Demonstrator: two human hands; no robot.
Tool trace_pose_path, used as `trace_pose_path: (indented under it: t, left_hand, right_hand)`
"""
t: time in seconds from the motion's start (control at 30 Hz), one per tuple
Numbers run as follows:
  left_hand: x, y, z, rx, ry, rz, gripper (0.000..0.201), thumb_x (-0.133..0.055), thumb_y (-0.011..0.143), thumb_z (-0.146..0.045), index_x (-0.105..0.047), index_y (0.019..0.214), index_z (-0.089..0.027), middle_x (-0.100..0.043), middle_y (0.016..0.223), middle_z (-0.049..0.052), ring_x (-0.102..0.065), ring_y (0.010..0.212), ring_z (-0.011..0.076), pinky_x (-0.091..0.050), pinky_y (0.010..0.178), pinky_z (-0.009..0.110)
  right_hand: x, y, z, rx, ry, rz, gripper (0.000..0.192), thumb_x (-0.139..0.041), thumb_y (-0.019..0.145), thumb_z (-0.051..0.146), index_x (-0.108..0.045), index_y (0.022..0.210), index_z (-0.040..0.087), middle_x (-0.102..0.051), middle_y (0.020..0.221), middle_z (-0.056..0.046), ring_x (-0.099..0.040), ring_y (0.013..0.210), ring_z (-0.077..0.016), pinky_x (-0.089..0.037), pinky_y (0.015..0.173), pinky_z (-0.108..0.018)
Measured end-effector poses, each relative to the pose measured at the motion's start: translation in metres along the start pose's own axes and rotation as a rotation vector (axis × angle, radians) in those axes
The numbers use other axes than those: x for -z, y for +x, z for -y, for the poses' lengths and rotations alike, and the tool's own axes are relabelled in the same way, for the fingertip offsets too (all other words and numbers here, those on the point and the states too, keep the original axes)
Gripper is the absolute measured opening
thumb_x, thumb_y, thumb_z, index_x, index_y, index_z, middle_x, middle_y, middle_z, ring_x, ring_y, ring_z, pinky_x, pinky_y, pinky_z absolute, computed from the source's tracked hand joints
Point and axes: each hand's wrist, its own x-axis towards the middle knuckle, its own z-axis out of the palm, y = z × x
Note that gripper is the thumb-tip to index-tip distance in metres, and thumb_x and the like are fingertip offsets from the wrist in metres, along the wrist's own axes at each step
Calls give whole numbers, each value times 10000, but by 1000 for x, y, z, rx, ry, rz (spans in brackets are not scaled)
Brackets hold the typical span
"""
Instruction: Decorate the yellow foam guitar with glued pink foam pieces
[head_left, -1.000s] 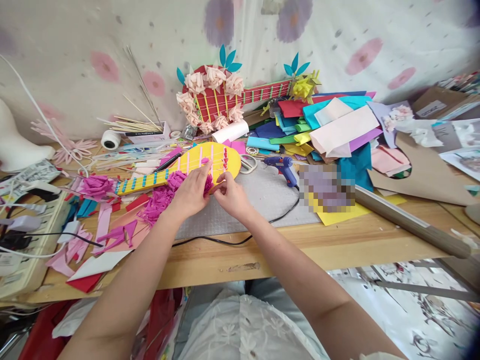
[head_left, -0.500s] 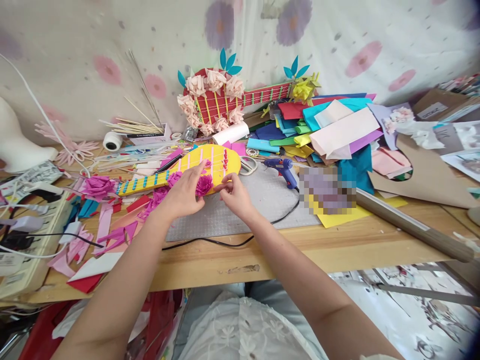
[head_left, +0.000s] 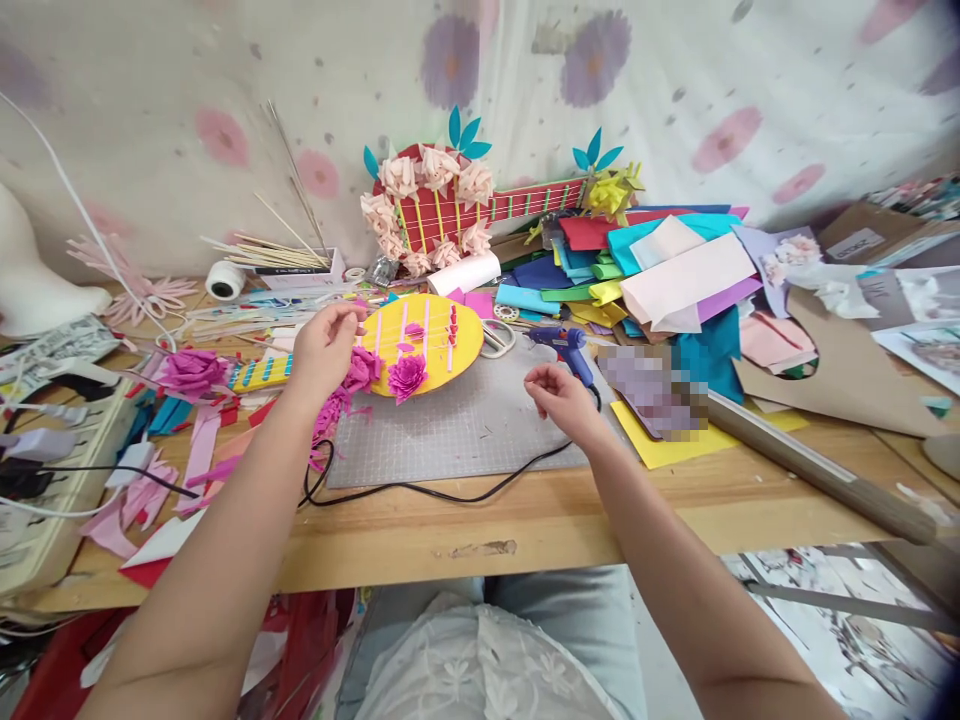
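Observation:
A yellow paper guitar [head_left: 431, 335] lies at the back of the grey cutting mat [head_left: 465, 430], with a magenta paper flower [head_left: 407, 376] stuck on its body and another [head_left: 364, 366] at the edge. My left hand [head_left: 324, 345] is over the guitar's striped neck [head_left: 259, 372], fingers bent, its back toward me, so what it grips is hidden. My right hand [head_left: 561, 392] hovers over the mat's right side with curled fingers and nothing in it, just in front of the blue glue gun [head_left: 564, 342].
The glue gun's black cable [head_left: 420, 490] loops across the mat's front. Magenta scraps [head_left: 225, 465] and a flower [head_left: 191, 370] lie left. Coloured paper sheets [head_left: 660, 265] pile up at the back right, a red guitar [head_left: 450, 215] leans on the wall, and scissors [head_left: 496, 335] lie beside the yellow one.
Both hands have left the magenta flower, which now stays on the guitar body. My left hand moved left to the neck, my right hand moved right toward the glue gun.

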Motion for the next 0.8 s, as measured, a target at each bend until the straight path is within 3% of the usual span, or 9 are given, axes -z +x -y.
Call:
trace_pose_path:
  t: [0.13, 0.27, 0.4, 0.57, 0.8]
  left_hand:
    - [-4, 6, -4, 23, 78, -3, 221, -463, 808, -329, -612, 802, -166, -674, 821, 44, -627, 751, 152, -484, 723, 283]
    - [-14, 15, -9, -24, 287, 155, 208, -518, 762, -340, -647, 762, -177, -685, 779, 38, -613, 746, 180, -458, 706, 294]
    - [-24, 26, -14, -37, 485, 284, 141, -572, 720, -310, -645, 726, -190, -687, 778, 44, -601, 712, 193, -437, 665, 299]
    - [-25, 35, -12, -12, 692, 395, 207, -650, 663, -338, -617, 808, -195, -677, 879, 54, -602, 766, 202, -419, 638, 281]
    - [-36, 41, 6, 65, 685, 498, 409, -689, 630, -406, -557, 955, -197, -668, 929, 50, -614, 824, 199, -400, 620, 263]
  right_hand:
    - [16, -1, 0, -30, -29, -17, 251, -565, 695, 414, -539, 783, 179, -431, 518, 70, -388, 398, -70, -340, 404, -226]
    - [27, 2, -7, -84, -41, -94, 288, -578, 688, 456, -566, 776, 183, -467, 536, 50, -393, 401, -77, -331, 401, -232]
    - [39, 5, -14, -121, -213, -252, 305, -582, 691, 491, -565, 698, 187, -486, 525, 30, -416, 438, -91, -320, 449, -243]
    - [53, 8, -19, -122, -428, -413, 357, -581, 681, 540, -555, 659, 185, -538, 567, 2, -478, 545, -135, -332, 538, -269]
    - [53, 20, -26, -34, -587, -627, 313, -615, 631, 445, -508, 773, 188, -582, 793, -66, -520, 808, -230, -393, 744, -364]
